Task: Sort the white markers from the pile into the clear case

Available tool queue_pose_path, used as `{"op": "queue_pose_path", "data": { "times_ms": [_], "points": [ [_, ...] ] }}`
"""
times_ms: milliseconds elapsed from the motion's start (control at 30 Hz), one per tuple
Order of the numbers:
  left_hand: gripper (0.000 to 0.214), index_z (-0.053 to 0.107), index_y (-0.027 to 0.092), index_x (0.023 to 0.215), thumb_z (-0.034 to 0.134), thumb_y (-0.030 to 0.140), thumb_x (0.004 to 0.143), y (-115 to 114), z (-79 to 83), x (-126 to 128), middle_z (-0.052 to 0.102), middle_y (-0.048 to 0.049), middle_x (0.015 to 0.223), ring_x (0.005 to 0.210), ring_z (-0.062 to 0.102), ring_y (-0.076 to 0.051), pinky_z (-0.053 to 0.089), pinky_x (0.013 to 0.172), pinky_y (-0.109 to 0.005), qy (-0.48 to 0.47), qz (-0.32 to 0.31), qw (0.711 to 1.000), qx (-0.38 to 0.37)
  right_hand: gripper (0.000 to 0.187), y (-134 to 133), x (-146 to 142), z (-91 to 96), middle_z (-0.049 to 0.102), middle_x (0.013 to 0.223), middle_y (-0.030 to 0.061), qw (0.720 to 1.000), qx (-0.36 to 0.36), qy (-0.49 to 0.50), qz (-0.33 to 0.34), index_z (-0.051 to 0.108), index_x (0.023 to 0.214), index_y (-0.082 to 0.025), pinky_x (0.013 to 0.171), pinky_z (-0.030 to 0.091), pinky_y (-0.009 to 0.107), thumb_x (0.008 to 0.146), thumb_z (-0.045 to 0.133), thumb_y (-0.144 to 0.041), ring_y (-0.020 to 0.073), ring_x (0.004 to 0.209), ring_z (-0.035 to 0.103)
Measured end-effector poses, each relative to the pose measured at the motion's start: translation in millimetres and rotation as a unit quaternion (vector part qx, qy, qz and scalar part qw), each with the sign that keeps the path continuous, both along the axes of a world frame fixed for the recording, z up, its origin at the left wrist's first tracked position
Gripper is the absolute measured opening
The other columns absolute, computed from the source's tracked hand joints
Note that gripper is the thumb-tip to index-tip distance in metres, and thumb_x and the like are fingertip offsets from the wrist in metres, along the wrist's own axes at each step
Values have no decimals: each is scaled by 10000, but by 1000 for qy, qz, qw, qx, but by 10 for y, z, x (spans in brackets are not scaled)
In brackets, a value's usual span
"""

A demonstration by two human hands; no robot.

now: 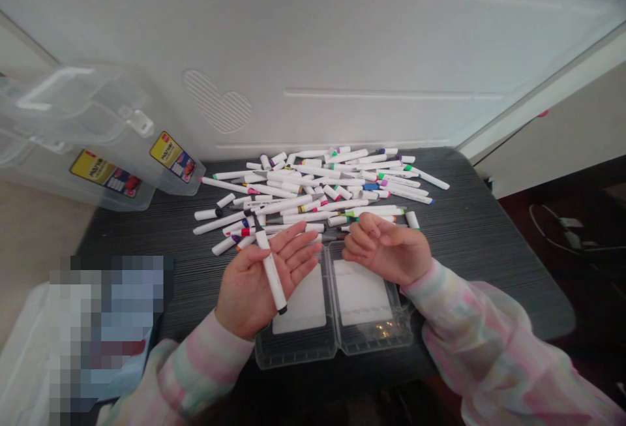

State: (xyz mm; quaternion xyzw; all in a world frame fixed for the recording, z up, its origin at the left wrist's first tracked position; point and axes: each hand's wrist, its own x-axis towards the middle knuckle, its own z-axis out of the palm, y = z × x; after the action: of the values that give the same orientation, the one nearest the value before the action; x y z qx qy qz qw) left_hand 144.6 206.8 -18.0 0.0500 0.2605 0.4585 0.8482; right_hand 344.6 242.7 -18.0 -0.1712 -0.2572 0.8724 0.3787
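Observation:
My left hand (pixel 264 276) lies palm up with its fingers stretched out, and a white marker (pixel 271 276) with a black end rests across the palm. My right hand (pixel 386 250) is beside it, fingers curled in loosely, and I cannot make out anything in it. Both hands hover over an open clear plastic case (pixel 337 341) with two shallow halves at the near edge of the dark table (pixel 489 230). Just beyond the hands lies a heap of several white markers (pixel 323 188) with coloured caps.
Two clear plastic boxes (pixel 98 145) with yellow labels lean at the table's far left. A white panelled wall (pixel 342 54) rises behind the table. A blurred patch (pixel 107 328) covers something at the near left. Cables lie on the floor to the right (pixel 567 224).

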Motion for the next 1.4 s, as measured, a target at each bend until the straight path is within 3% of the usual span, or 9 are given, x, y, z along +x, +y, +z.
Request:
{"op": "queue_pose_path", "data": {
  "times_ms": [367, 500, 600, 933, 1400],
  "points": [
    [393, 601, 71, 980, 421, 179, 648, -1, -12, -2, 642, -127, 959, 922, 572, -227, 415, 839, -340, -27, 4, 1000, -4, 54, 5, 5, -11, 385, 560, -12, 1000, -3, 0, 0, 433, 613, -153, 564, 274, 265, 606, 485, -140, 104, 553, 383],
    [154, 577, 108, 641, 430, 148, 626, 0, 17, -4, 562, -68, 638, 640, 538, -157, 442, 621, -291, -20, 11, 1000, 14, 58, 11, 8, -24, 384, 560, -11, 1000, 1, -2, 4, 426, 608, -155, 563, 273, 267, 604, 483, -145, 105, 552, 386],
    [81, 464, 136, 536, 432, 143, 609, 1, 36, -14, 387, -4, 505, 474, 377, -96, 332, 452, -226, -26, 4, 999, 22, 59, 5, 13, -30, 385, 561, -11, 1000, 3, -6, 4, 425, 606, -155, 563, 273, 268, 602, 483, -146, 106, 555, 389],
    [116, 332, 156, 533, 438, 138, 576, 4, 41, -27, 216, 31, 502, 464, 213, -86, 193, 438, -214, -36, 2, 999, 18, 60, -2, 14, -30, 391, 563, -12, 1000, 6, -15, 2, 430, 606, -158, 562, 276, 270, 605, 490, -149, 105, 553, 387],
    [114, 351, 152, 539, 453, 123, 581, 2, 39, -31, 251, 28, 505, 467, 251, -82, 232, 438, -213, -22, 13, 1000, 16, 36, -2, 9, -29, 410, 567, -5, 1000, -1, -9, 2, 452, 613, -151, 564, 275, 270, 607, 485, -139, 110, 558, 398]
  ]
}}
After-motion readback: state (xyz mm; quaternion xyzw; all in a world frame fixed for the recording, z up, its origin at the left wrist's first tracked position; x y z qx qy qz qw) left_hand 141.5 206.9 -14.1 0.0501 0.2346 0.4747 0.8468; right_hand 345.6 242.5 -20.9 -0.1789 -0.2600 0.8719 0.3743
